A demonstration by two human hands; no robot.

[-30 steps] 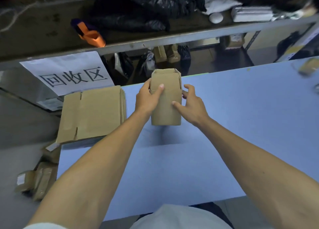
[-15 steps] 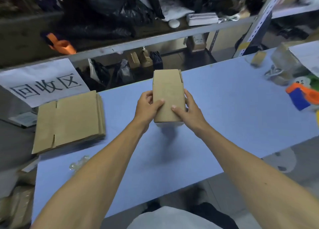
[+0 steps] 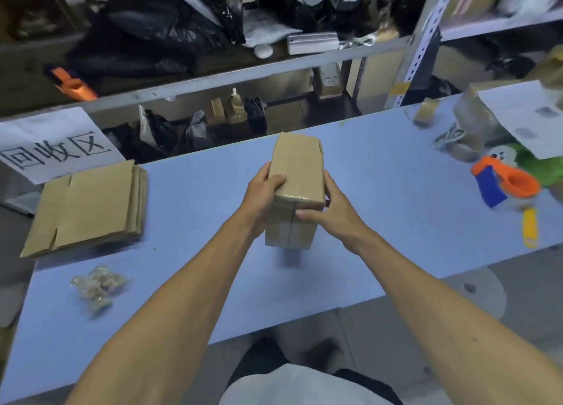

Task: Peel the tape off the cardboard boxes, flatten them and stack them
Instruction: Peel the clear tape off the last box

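Note:
A small brown cardboard box [image 3: 297,166] is held above the middle of the blue table [image 3: 380,191]. Its near face, sealed with clear tape along a centre seam, is tipped toward me. My left hand [image 3: 262,191] grips the box's left side with the thumb on its top face. My right hand [image 3: 330,212] holds the right side, and its thumb presses on the taped near face. A stack of flattened cardboard boxes [image 3: 88,203] lies at the table's left end.
A crumpled wad of peeled clear tape [image 3: 97,285] lies at front left. At the right are an orange-and-blue tape dispenser [image 3: 505,185], a yellow knife [image 3: 530,227], a green toy [image 3: 536,163], a tape roll [image 3: 425,112] and a taped box under paper [image 3: 493,115]. Cluttered shelves stand behind.
The box has been tilted so its taped end now faces me, and both hands have shifted along with it. My view has swung right, which brings the tools at the right into sight.

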